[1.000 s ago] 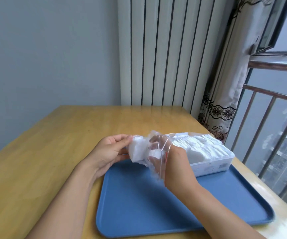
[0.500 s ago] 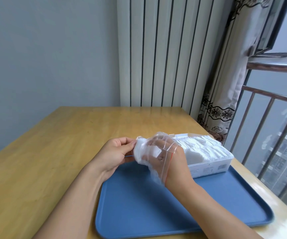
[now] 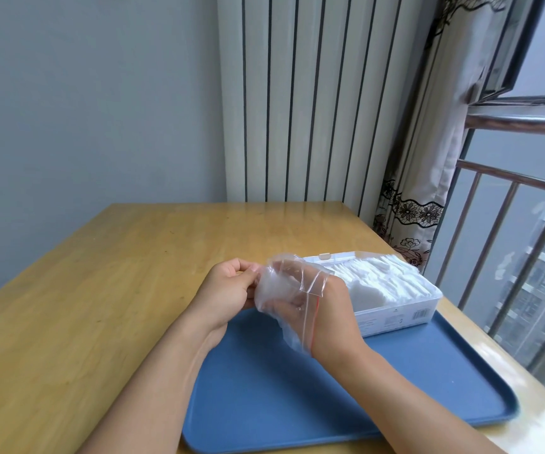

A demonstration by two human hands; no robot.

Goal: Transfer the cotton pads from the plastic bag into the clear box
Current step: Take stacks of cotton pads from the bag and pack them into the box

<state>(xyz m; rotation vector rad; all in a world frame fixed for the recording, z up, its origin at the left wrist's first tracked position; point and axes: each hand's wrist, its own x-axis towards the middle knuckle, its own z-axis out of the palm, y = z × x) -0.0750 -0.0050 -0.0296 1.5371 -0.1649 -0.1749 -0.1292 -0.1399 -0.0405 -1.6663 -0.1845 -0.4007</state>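
Left hand (image 3: 228, 290) pinching plastic bag (image 3: 284, 290), right hand (image 3: 327, 309) inside; clear box (image 3: 395, 309) behind

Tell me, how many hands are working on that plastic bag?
2. The left hand pinches the bag at its closed end, over the tray's far edge. The right hand is pushed inside the bag, its fingers partly hidden by plastic, beside the box.
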